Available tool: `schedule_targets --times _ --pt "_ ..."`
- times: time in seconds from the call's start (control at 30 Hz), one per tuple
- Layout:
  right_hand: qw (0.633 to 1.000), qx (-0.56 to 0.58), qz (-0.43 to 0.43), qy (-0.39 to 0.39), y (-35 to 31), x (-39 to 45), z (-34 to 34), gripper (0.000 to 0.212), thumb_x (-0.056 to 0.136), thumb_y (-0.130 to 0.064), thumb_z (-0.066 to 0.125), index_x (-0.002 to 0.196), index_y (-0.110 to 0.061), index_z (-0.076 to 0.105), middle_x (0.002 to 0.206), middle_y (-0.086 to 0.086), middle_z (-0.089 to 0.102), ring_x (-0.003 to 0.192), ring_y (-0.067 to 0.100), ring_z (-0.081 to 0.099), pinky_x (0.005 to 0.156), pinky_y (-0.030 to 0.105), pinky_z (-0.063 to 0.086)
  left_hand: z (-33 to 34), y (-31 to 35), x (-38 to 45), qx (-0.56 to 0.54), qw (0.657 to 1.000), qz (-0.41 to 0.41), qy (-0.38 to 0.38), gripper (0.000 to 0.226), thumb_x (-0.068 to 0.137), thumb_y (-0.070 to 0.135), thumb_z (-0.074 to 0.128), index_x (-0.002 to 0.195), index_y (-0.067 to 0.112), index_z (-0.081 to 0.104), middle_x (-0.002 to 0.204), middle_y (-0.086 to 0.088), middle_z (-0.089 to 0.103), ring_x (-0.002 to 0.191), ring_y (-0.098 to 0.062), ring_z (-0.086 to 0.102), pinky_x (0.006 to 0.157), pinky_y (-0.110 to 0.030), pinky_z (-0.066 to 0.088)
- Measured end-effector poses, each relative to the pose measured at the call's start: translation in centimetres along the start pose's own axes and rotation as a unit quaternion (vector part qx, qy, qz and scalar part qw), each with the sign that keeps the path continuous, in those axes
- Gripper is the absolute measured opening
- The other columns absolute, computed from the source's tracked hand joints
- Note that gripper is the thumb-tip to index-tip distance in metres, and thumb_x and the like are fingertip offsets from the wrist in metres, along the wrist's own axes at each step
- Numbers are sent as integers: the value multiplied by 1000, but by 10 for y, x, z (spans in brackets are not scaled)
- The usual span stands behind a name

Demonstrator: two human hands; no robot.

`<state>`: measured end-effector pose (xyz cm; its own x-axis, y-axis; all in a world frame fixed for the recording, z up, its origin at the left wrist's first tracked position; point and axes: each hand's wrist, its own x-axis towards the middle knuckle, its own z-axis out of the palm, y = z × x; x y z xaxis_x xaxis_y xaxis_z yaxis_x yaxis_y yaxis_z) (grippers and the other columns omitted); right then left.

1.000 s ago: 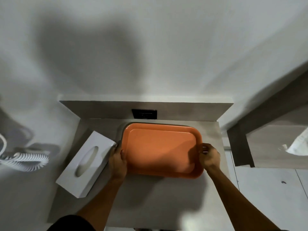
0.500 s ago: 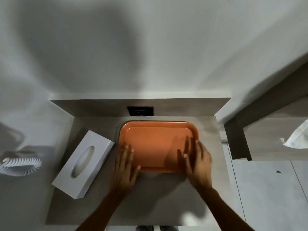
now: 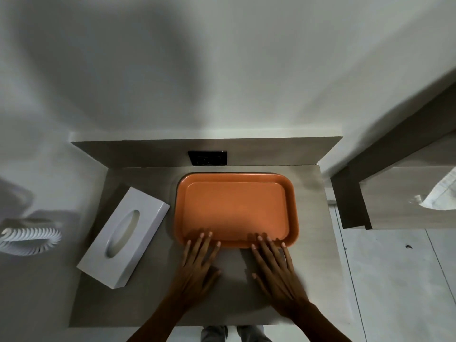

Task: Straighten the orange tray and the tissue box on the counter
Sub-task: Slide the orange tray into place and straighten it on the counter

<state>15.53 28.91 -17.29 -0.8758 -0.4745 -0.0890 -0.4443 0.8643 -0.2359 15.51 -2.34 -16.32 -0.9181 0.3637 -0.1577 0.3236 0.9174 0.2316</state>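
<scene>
The orange tray [image 3: 235,208] lies square to the back wall on the grey counter [image 3: 153,304], its far rim close to the backsplash. My left hand [image 3: 197,262] and my right hand [image 3: 276,267] rest flat on the counter, fingers spread, fingertips touching the tray's near rim. Neither hand holds anything. The white tissue box [image 3: 124,236] sits left of the tray, turned diagonally, its oval slot facing up.
A black wall socket [image 3: 207,157] sits in the backsplash behind the tray. A white coiled cord [image 3: 29,239] hangs at the left. A lower wooden shelf [image 3: 404,201] with a white cloth [image 3: 441,195] is at the right. Tiled floor lies below.
My hands let go of the tray's sides, laid flat over it, then slid back toward me to its near rim. The tray now sits straight against the back.
</scene>
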Motion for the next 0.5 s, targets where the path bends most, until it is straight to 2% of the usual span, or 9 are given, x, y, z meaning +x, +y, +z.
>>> schedule_targets --times 0.13,0.3,0.5 --pt "1000 -2 2 -19 5 0 5 81 116 -58 38 181 -20 8 190 8 2 177 28 0 136 61 9 -6 -3 -2 19 1000 -5 -3 81 106 67 40 172 21 25 182 -15 20 169 -32 13 138 -51 -13" --pt "999 -9 18 -38 4 -4 10 83 115 -65 31 181 -21 9 190 9 2 177 30 -1 136 63 8 -4 -6 -5 38 999 -2 -18 84 105 72 38 170 19 34 182 -14 20 169 -33 11 138 -52 -14" --pt "998 3 50 -28 -1 14 3 83 114 -66 33 181 -23 10 190 9 2 177 33 1 137 64 5 -5 -14 13 36 999 -12 -13 86 107 71 35 174 21 18 185 -11 3 172 -31 1 138 -56 -8"
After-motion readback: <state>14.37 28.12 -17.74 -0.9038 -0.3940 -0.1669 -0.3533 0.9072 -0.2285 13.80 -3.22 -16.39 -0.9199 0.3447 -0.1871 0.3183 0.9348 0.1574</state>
